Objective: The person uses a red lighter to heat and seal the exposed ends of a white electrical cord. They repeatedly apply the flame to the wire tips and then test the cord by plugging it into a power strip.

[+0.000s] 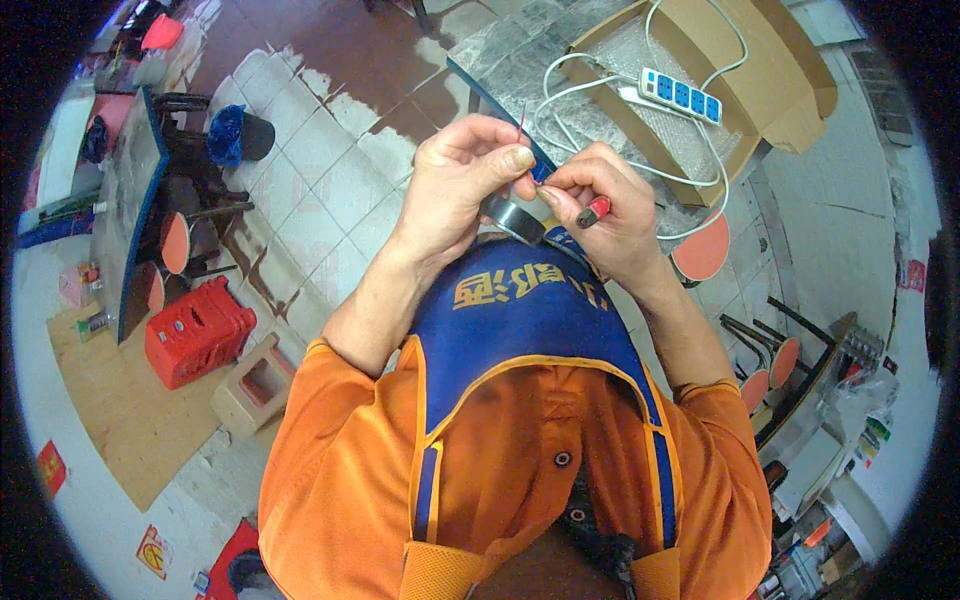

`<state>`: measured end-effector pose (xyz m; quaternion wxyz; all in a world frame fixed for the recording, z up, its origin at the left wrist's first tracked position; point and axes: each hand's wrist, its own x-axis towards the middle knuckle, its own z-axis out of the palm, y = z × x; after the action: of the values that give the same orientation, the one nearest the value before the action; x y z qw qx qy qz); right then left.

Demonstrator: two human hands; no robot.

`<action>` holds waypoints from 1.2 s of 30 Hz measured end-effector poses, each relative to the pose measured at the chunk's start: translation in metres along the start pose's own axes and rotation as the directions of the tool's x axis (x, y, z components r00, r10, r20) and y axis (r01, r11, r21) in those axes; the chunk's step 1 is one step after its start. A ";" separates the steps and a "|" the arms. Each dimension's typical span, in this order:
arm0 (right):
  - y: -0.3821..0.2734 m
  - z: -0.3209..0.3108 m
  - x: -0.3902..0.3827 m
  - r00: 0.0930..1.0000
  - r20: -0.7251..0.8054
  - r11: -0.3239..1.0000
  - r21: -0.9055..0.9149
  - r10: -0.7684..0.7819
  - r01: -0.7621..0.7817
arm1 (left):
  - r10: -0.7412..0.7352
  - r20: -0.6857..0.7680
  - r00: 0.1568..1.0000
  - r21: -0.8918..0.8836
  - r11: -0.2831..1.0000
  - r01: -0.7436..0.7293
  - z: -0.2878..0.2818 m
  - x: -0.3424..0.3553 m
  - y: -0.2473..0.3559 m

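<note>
My left hand (462,180) is closed, its thumb and fingers pinching a thin red wire (521,122) whose free end points up. Close against it, my right hand (612,205) is closed too; its thumb and forefinger pinch near the wire's lower part, where a small blue bit shows. A red-handled tool (594,211) with a dark tip sticks out from the right palm; its other end is hidden. Below the left fingers is a roll of black tape (514,219), partly covered by that hand. Both hands are above my blue apron (530,310).
Ahead on the right, a white power strip (680,96) with blue sockets and a looping white cable lies over an open cardboard box (775,75) with bubble wrap. A red plastic stool (200,332), a bin (240,136) and a blue-edged table (135,220) stand left.
</note>
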<state>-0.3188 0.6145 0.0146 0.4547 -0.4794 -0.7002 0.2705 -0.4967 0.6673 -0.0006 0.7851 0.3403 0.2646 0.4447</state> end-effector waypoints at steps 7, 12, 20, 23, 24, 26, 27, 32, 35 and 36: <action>0.001 0.000 -0.010 0.956 -0.086 0.940 0.225 0.282 -0.257 | 0.093 -0.060 0.994 0.077 0.993 -0.088 0.000 0.000 0.003; 0.001 -0.001 -0.008 0.987 -0.099 0.980 -0.168 -0.128 0.110 | 0.092 -0.072 0.993 0.110 0.990 -0.084 0.004 -0.002 0.003; 0.006 -0.002 -0.003 0.954 -0.045 0.918 -0.289 -0.296 0.272 | 0.036 -0.096 0.995 0.084 0.996 -0.028 0.004 -0.003 -0.004; 0.007 -0.003 -0.005 0.967 -0.034 0.936 -0.263 -0.253 0.236 | 0.038 -0.086 0.996 0.096 0.995 -0.029 0.004 -0.005 -0.005; 0.007 -0.001 -0.006 0.972 -0.034 0.943 -0.253 -0.233 0.218 | 0.030 -0.091 0.995 0.112 0.993 -0.020 0.004 -0.005 -0.004; 0.010 0.004 -0.010 0.994 -0.103 0.999 0.030 0.045 -0.043 | 0.063 -0.088 0.994 0.141 0.989 -0.051 0.008 -0.005 -0.007; 0.007 0.007 -0.014 0.964 -0.077 0.952 0.196 0.253 -0.234 | 0.104 -0.083 0.991 0.159 0.983 -0.089 0.009 -0.006 -0.008; 0.002 0.006 -0.016 0.742 0.377 0.162 0.826 0.554 -0.540 | 0.199 -0.082 0.977 0.253 0.952 -0.173 0.020 -0.007 -0.006; 0.000 0.004 -0.013 0.707 0.409 0.052 0.846 0.577 -0.531 | 0.210 -0.074 0.975 0.329 0.928 -0.175 0.021 -0.008 -0.006; 0.003 0.002 -0.013 0.718 0.435 0.022 0.848 0.544 -0.530 | 0.212 -0.042 0.976 0.316 0.930 -0.188 0.019 -0.006 -0.008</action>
<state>-0.3178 0.6037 0.0068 0.5104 -0.3389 -0.1582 0.7743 -0.4814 0.6535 0.0061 0.6620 0.4674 0.3246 0.4879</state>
